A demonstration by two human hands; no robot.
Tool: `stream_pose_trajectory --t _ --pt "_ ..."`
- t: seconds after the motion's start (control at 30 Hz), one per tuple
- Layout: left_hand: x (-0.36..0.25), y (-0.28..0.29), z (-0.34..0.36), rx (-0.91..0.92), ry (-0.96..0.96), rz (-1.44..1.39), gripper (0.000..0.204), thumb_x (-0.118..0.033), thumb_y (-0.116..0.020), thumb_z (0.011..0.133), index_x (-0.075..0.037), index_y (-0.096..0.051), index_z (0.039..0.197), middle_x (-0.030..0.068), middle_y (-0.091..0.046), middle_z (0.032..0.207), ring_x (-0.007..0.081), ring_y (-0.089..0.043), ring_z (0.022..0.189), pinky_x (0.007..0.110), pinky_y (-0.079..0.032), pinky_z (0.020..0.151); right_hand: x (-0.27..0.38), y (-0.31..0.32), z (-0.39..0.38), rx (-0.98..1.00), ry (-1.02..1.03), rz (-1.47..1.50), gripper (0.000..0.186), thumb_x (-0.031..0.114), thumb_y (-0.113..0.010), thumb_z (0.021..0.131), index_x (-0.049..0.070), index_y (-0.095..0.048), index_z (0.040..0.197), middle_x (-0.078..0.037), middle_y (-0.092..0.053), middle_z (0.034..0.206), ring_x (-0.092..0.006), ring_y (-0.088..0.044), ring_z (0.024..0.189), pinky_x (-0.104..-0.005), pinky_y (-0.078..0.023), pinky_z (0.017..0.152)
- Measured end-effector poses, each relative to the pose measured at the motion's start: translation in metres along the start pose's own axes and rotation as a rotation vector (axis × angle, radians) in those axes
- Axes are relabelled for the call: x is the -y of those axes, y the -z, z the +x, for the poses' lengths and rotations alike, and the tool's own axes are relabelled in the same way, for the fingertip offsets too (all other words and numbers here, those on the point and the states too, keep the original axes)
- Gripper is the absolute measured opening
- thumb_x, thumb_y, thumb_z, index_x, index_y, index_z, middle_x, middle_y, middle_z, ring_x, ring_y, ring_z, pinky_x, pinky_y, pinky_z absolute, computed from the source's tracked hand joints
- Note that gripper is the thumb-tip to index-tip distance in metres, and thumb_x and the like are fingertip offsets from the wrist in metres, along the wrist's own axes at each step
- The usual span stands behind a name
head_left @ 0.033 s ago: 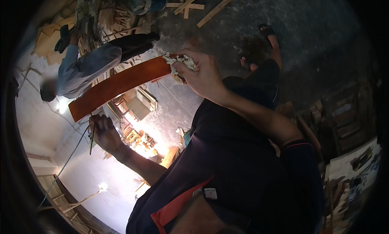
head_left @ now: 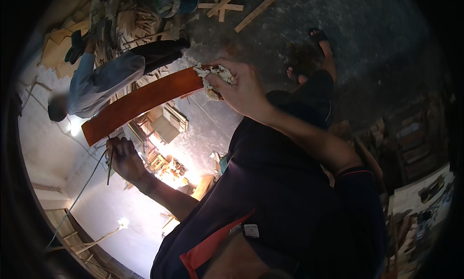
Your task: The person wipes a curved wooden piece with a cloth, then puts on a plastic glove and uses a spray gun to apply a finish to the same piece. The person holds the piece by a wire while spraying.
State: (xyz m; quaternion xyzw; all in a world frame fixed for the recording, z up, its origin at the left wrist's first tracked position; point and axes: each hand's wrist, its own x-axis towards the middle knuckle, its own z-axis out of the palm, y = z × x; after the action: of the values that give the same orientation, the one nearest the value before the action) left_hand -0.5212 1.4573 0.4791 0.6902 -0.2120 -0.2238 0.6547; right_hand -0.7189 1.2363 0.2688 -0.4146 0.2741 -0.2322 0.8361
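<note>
1. From the head view, we see a reddish-brown plank (head_left: 145, 102) raised above the floor (head_left: 270, 42), running from left of centre to upper centre, smooth-faced, slightly glossy and bowed in the picture.
2. At upper centre, the right hand (head_left: 241, 88) is closed around a crumpled cloth (head_left: 211, 81), pale and creased, pressed to the plank's right end.
3. Left of centre, the left hand (head_left: 126, 159) sits just below the plank's left end, fingers curled beside a thin stick (head_left: 108, 175); we cannot tell how firmly they grip it.
4. The floor spreads dark and mottled across the upper right; a pale wall (head_left: 111, 221) rises at lower left.
5. At upper left we spot another person (head_left: 108, 81) in a grey-blue top, a wood pile (head_left: 137, 28), a bucket (head_left: 186, 3) and loose wooden strips (head_left: 256, 13).
6. The wearer's dark shirt (head_left: 290, 182) blocks our lower centre; cloth and fingers cover the plank's right tip.
</note>
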Motion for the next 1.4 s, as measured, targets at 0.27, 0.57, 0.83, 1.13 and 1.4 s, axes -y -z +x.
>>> stream_pose_trajectory --t 0.27,0.57,0.83,1.13,1.4 --pt "-0.006 -0.001 0.004 0.108 0.056 -0.026 0.013 -0.012 -0.042 0.105 0.000 -0.047 0.104 0.0029 -0.038 0.083 0.0134 -0.030 0.068 0.029 -0.029 0.058 0.011 0.017 0.004 0.124 -0.061 0.234 0.025 0.008 -0.069 0.092 0.000 -0.068 0.116 -0.010 -0.071 0.092 -0.0100 -0.067 0.076 -0.0263 -0.055 0.064" --pt "-0.011 -0.006 0.008 0.095 0.070 0.050 0.014 -0.012 -0.045 0.104 0.000 -0.051 0.107 0.0022 -0.044 0.085 0.0115 -0.033 0.067 0.026 -0.031 0.058 0.008 0.073 0.016 -0.261 -0.008 0.853 0.030 0.006 -0.067 0.094 -0.004 -0.060 0.121 -0.014 -0.071 0.102 -0.0169 -0.072 0.080 -0.0283 -0.061 0.067" --pt "-0.015 -0.001 0.009 0.107 0.088 0.054 0.018 -0.009 -0.047 0.103 0.002 -0.053 0.115 0.0045 -0.052 0.094 0.0120 -0.034 0.069 0.027 -0.032 0.060 -0.044 0.032 -0.002 -0.185 -0.161 0.552 0.024 0.006 -0.068 0.095 -0.004 -0.063 0.117 -0.011 -0.071 0.101 -0.0122 -0.069 0.085 -0.0258 -0.058 0.073" --pt "-0.013 -0.003 0.009 0.027 0.088 0.036 0.009 -0.010 -0.047 0.103 -0.002 -0.052 0.102 0.0023 -0.041 0.085 0.0124 -0.033 0.069 0.028 -0.031 0.061 -0.052 0.002 -0.007 -0.130 -0.198 0.336 0.023 0.007 -0.064 0.098 -0.004 -0.064 0.118 -0.006 -0.070 0.089 -0.0060 -0.062 0.069 -0.0218 -0.049 0.054" --pt "-0.009 0.000 0.008 0.107 0.103 -0.023 0.014 -0.013 -0.050 0.103 0.000 -0.051 0.108 0.0001 -0.033 0.081 0.0119 -0.032 0.070 0.029 -0.032 0.063 -0.038 0.003 -0.014 -0.076 -0.162 0.114 0.022 0.008 -0.063 0.098 -0.005 -0.066 0.116 -0.004 -0.069 0.086 -0.0039 -0.060 0.071 -0.0214 -0.049 0.058"
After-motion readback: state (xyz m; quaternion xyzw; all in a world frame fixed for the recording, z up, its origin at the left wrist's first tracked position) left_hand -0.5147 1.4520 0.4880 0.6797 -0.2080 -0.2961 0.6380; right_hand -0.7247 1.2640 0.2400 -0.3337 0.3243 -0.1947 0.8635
